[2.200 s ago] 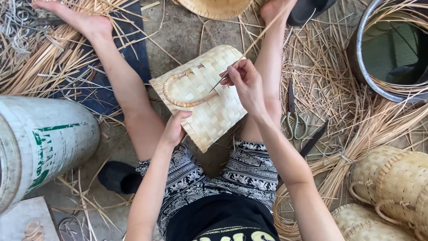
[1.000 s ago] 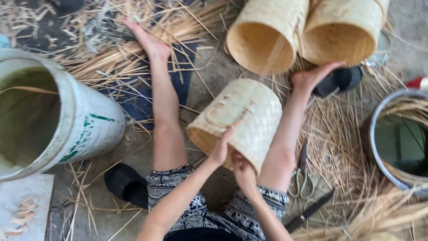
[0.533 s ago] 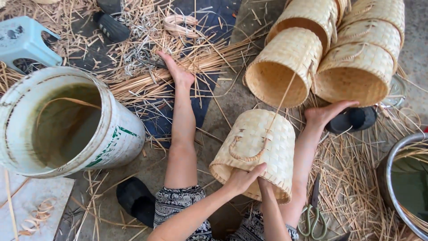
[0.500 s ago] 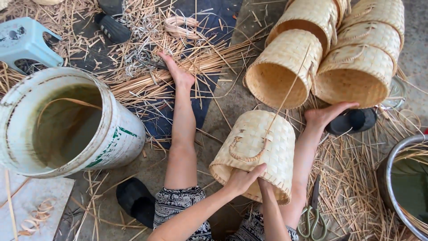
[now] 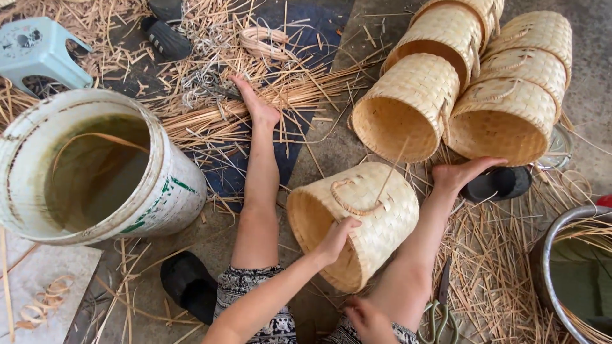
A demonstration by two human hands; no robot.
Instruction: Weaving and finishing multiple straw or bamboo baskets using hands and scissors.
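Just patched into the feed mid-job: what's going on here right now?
A person sits on the floor, bare legs stretched out, with a woven basket lying on its side between them. The left hand grips the basket's rim; the right hand is low by the lap, apparently empty. Finished baskets are stacked ahead, a large white bucket stands to the left, and scissors lie among straw.

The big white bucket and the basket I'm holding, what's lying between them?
In the head view, the person's bare left leg stretches across the floor between the white bucket and the woven basket gripped by the left hand.
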